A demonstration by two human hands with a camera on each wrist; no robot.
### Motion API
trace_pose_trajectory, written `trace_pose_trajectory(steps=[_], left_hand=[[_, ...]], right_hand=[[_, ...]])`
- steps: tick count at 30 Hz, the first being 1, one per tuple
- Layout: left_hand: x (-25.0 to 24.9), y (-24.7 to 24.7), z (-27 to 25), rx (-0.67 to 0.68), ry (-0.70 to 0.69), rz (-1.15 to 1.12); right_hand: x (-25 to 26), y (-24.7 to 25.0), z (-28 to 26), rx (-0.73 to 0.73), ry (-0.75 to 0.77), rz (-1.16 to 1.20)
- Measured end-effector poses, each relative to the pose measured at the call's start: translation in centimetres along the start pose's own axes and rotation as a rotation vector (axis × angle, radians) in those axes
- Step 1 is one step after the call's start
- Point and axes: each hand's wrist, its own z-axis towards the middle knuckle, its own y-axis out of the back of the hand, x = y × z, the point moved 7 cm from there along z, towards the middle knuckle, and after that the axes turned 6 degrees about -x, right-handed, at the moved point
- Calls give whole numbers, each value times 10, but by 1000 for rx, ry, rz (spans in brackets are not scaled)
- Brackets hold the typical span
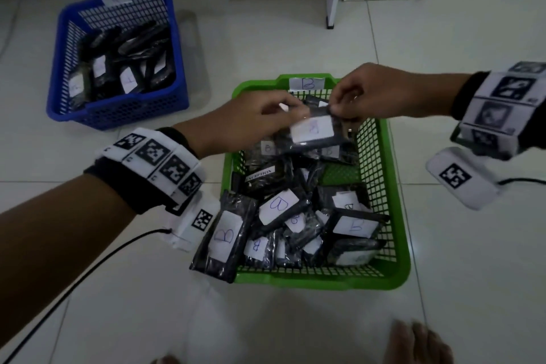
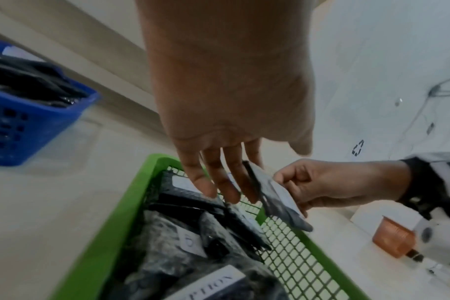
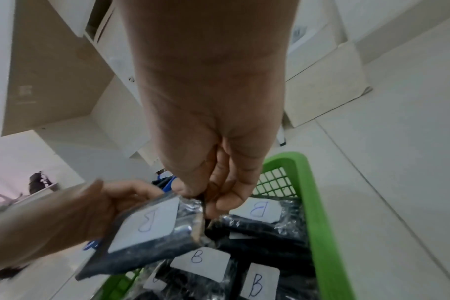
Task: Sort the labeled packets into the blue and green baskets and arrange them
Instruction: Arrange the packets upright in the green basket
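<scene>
Two hands [image 1: 254,124] [image 1: 381,94] pinching black packet [image 1: 313,133], white "B" label

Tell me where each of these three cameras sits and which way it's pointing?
Head: worn on the head, looking down at the green basket and blue basket; both forearms and toes show.
Left wrist: under the wrist, looking along the left hand toward the green basket; the right hand shows too.
Right wrist: looking along the right hand, which pinches a packet marked B.
Shared: all three views show both hands on that same packet over the green basket.
</scene>
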Motion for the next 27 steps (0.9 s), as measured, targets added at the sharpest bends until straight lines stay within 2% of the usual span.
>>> trace_pose_trajectory(steps=[3,6,8,12,14,16,19,23,27], left_hand=[[-2,-22,6,136,-67,241],[5,-40,14,185,-87,464],[5,-49,17,193,-119,506],[10,-61,21,269,-139,551],[14,-66,23,286,-152,653],[16,-69,24,307,-136,725],[18,-71,22,352,-69,742],[16,-72,25,324,-33,742],[13,-78,30,216,-11,725]], right_hand=[[-12,2,-3,-29,-81,92],[-22,-6,-7,-85,-111,89],[-23,-12,-8,-108,-71,-78],[-19,-43,-14,48,104,-474],[-17,-52,-15,64,211,-609],[-17,-49,-14,71,207,-647],[-20,-39,-11,162,122,-748],[-5,-14,-4,138,146,-967],[3,7,3,119,129,-1016]])
